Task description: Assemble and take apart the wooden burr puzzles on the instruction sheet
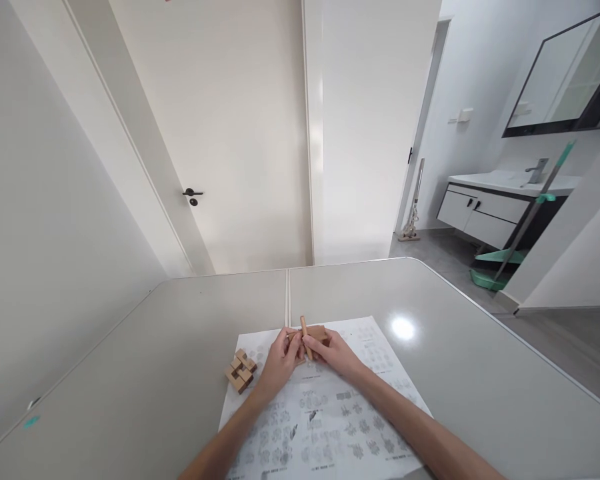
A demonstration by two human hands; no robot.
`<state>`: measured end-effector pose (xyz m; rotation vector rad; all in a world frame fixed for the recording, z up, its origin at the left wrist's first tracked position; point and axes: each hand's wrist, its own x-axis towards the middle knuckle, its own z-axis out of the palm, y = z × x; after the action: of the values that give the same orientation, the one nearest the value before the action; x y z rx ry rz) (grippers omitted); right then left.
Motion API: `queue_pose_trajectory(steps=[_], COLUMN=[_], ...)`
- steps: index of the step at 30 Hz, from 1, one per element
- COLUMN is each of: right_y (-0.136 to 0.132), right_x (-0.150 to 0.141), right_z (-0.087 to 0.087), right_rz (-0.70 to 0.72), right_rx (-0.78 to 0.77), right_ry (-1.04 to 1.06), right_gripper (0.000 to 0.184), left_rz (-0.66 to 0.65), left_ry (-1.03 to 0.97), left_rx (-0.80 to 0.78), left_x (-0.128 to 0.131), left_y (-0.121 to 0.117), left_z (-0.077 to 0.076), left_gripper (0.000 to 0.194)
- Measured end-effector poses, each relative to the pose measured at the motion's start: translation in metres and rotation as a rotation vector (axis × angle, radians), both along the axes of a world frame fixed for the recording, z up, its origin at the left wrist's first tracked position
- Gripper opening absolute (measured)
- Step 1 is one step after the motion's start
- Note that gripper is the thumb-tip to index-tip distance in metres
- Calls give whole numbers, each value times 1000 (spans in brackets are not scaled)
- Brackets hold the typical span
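My left hand (281, 357) and my right hand (336, 350) meet over a printed sheet (325, 400), both with fingers closed around light-brown wooden puzzle pieces. A round wooden stick (303, 325) rises at a slant between the hands, its lower part by my right thumb. Behind it, a flat wooden piece (319, 331) shows at the right fingers. Much of what the fingers grip is hidden, so how the pieces fit together is unclear. To the left, a wooden block puzzle (241, 371) of interlocked notched bars rests at the sheet's left edge.
The grey table (155, 387) has a seam running to its far edge. Rows of small drawings cover the sheet. Beyond the table are a white door (240, 133), a mop (414, 213), a sink cabinet (485, 207) and a green dustpan (487, 280).
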<state>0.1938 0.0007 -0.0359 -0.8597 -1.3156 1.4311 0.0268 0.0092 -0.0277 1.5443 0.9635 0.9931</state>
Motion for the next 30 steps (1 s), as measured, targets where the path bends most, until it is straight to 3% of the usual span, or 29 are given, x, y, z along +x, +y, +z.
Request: queue_pose_trajectory(steps=[4,10,19,30], right_y=[-1,2,7,7], right_x=[7,16,20,16], right_z=[6,4,3,-2], right_rz=[-22,-46,121,121], right_rx=[94,59,15,-25], right_ry=[-78,-141,29,59], right_gripper=[39,37,51,59], left_rz=[-10,-28,-50,-92], left_ry=[14,35,-27,-54], left_rx=[46,64,-18,-68], left_x=[0,-3,-3,-1], left_y=[0,-1,1,-3], left_z=[-2,2,9,12], left_gripper=[32,33,36,35])
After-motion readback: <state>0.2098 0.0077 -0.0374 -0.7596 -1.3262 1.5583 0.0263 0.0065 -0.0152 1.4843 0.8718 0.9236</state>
